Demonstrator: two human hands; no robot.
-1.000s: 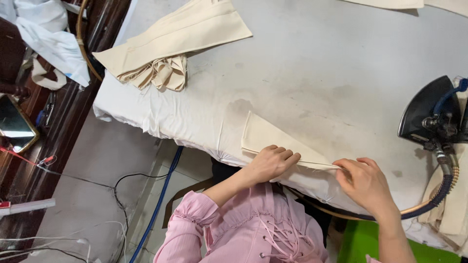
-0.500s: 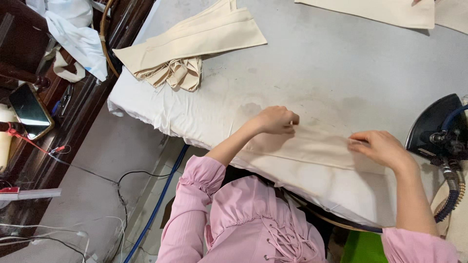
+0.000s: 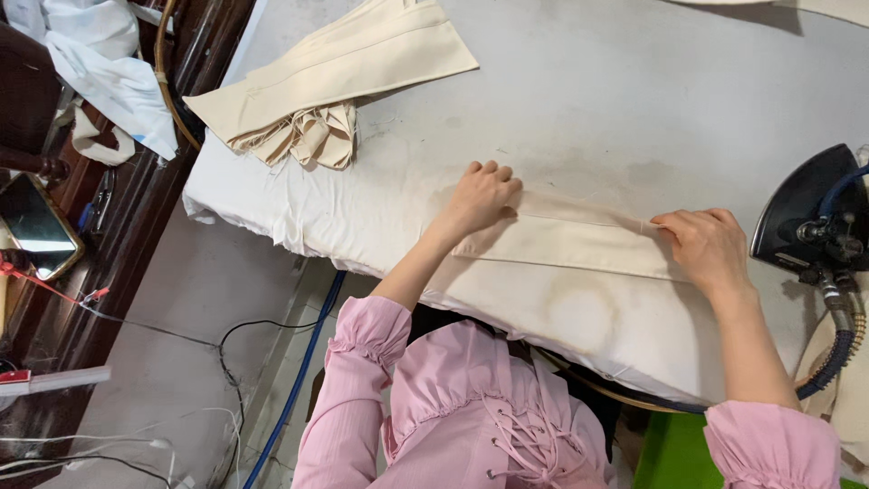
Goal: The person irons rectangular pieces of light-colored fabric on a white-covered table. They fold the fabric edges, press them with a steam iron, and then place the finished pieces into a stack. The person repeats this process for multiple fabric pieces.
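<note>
A cream fabric strip [image 3: 566,240] lies flat across the near edge of the white padded ironing table [image 3: 579,100]. My left hand [image 3: 482,195] presses down on the strip's left end with fingers curled. At the strip's right end my right hand [image 3: 706,246] rests on the cloth, fingertips pinching its upper edge. Both arms wear pink sleeves. A black steam iron [image 3: 810,222] sits just right of my right hand.
A stack of folded cream fabric pieces [image 3: 335,77] lies at the table's far left corner. A blue hose runs from the iron down under the table. Cables cross the floor [image 3: 181,344] at left. White cloth [image 3: 109,72] hangs at upper left beside dark wooden furniture.
The folded triangular piece has been opened out into a long flat strip. Both hands moved apart and further onto the table, now holding the strip's two ends.
</note>
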